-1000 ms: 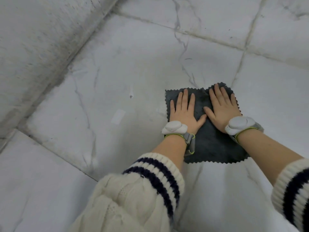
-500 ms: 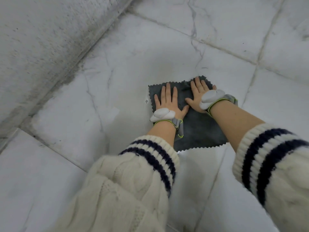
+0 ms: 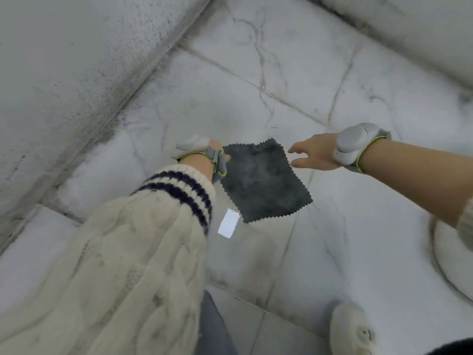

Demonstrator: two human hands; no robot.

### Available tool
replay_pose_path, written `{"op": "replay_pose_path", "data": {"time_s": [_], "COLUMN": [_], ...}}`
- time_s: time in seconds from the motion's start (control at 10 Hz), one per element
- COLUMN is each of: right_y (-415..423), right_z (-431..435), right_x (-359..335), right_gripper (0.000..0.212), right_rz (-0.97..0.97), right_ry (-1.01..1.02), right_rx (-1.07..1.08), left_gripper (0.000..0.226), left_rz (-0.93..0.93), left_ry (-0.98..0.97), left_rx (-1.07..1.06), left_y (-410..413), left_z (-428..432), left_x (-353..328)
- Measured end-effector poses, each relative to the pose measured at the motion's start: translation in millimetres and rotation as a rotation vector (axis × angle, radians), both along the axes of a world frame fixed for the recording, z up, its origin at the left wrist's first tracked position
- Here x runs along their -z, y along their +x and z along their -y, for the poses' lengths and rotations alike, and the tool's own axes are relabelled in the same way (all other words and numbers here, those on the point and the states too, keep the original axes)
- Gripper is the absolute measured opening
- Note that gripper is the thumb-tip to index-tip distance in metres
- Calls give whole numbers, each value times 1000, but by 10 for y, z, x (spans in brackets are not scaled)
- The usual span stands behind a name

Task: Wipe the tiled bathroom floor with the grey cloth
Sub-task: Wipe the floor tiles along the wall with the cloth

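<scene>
The grey cloth (image 3: 263, 180), square with zigzag edges, hangs spread out like a diamond above the white marble-look floor tiles (image 3: 256, 73). My left hand (image 3: 218, 152), mostly hidden behind its wrist device and cream striped sleeve, pinches the cloth's upper left corner. My right hand (image 3: 312, 155) hovers just right of the cloth's upper right corner with its fingers apart and nothing in them; it looks clear of the fabric.
A grimy tiled wall (image 3: 64, 73) runs along the left, and another wall (image 3: 409, 29) closes the corner at the top right. A rounded white base (image 3: 450, 265) sits at the right edge. My shoe (image 3: 350, 329) and grey trouser leg (image 3: 215, 329) show below.
Both palms were pressed flat on the cloth on the floor. Now the view is higher, the left hand holds the cloth by a corner and the right hand has come off it.
</scene>
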State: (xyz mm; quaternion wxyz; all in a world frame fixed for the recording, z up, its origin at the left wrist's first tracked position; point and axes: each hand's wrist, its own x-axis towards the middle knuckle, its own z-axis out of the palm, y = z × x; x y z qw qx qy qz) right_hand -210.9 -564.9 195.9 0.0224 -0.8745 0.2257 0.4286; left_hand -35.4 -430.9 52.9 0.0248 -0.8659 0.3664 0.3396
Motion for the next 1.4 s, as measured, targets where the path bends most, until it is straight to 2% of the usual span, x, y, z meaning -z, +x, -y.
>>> {"op": "replay_pose_path", "data": {"time_s": [0.2,0.3,0.4,0.6,0.7,0.9,1.1,1.2,1.3,1.4], "right_y": [162,256,238,29,15,55,171,148,32,-21], "right_z": [295,431,487,288,307,300,138,150,164,135], "right_x": [349,886,1455,2307,2442,2359,2499,2569,2551,2554], "right_gripper": [50,52,58,65,67,67,66,65,67,66], "right_rz": [55,75,211,607,676,674,732,840,842,747], "right_ry": [15,108,156,160,113,157,106,112,91,58], "right_rx": [-80,-51,12,74,39,69,167,205,205,151], "left_gripper": [39,23,45,63,69,76,81,81,76,71], "left_rz": [55,64,144,107,126,140,241,318,338,288], "left_ry": [10,53,-31,-181,-154,-101,-172,-211,-237,-317], "left_rx": [73,109,91,159,90,-10,7,23,0,-35], "left_y": [97,63,-67,-518,-690,-856,-759,-761,-848,-952], "left_z": [121,81,-41,-50,5,122,117,105,190,301], "left_x": [155,195,267,704,838,711,1002,1099,1070,1066]}}
